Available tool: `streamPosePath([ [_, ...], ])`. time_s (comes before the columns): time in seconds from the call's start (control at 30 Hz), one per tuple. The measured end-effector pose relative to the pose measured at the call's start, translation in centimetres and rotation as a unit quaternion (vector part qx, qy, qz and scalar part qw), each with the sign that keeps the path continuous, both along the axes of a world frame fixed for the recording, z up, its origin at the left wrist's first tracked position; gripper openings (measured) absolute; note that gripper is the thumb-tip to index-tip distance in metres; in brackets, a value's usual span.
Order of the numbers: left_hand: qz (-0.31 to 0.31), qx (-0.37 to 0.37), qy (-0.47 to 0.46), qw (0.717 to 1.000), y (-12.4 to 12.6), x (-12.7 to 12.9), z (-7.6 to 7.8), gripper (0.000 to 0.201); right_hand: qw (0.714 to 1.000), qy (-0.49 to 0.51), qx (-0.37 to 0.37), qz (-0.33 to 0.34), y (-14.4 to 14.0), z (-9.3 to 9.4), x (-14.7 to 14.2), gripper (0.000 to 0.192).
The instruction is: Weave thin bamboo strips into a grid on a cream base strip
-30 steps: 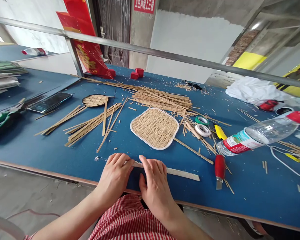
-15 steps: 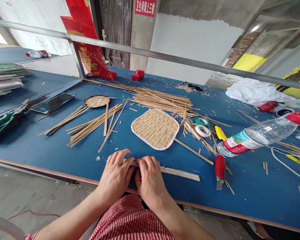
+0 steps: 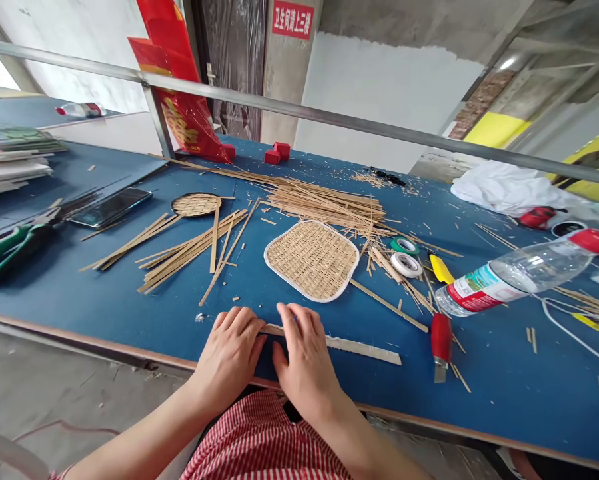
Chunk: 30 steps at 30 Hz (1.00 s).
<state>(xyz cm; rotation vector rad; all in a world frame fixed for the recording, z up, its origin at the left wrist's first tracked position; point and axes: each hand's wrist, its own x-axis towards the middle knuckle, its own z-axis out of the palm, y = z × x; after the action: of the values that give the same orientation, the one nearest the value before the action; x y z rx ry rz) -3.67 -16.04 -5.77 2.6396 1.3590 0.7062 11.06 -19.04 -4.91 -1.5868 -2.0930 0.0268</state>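
At far left, green-handled pliers (image 3: 34, 236) on the blue table (image 3: 529, 407). Beyond, a small bottle (image 3: 82, 110) on its side, contents too small to make out. Next, a red bag (image 3: 186, 127), contents hidden. Then the left hand (image 3: 232, 350), fingers bent over the left part of a pale strip (image 3: 364, 349) near the table's front edge, pinch impossible to tell. Close beside, the right hand (image 3: 304, 360), fingers stretched across the same strip, thumb spread apart. Farther back, a white-rimmed woven panel (image 3: 312, 260). To the right, a red-handled knife (image 3: 441, 340) and a large clear bottle (image 3: 519, 273), red-capped, liquid inside impossible to judge.
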Motion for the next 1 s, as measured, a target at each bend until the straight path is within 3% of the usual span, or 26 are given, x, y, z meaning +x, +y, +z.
streamPosePath([
  [0.13,0.009,0.016,-0.007,1.000,-0.1,-0.2,-0.3,0.016,0.998,-0.006,-0.058,0.011,0.4,0.2,-0.7,0.028],
  [0.27,0.039,0.061,-0.024,0.997,-0.1,-0.5,-0.5,0.033,0.999,-0.018,-0.046,0.010,0.2,0.1,-1.0,0.026],
  [0.43,0.000,0.039,-0.014,0.999,-0.1,-0.6,0.1,0.018,0.999,-0.019,-0.043,0.019,-0.1,-0.1,-0.9,0.024],
  [0.77,0.032,0.002,0.007,0.999,-0.3,-0.4,0.0,0.013,1.000,-0.001,-0.022,0.018,-0.3,-0.3,-1.4,0.051],
  [0.87,0.046,0.035,-0.028,0.998,-0.3,-0.7,-0.4,0.023,0.998,0.006,-0.056,0.031,-0.2,0.1,-1.7,0.038],
  [1.0,0.065,0.075,-0.034,0.994,0.1,-1.4,-0.6,0.039,0.999,-0.005,-0.042,0.029,-0.3,0.1,-1.8,0.031],
])
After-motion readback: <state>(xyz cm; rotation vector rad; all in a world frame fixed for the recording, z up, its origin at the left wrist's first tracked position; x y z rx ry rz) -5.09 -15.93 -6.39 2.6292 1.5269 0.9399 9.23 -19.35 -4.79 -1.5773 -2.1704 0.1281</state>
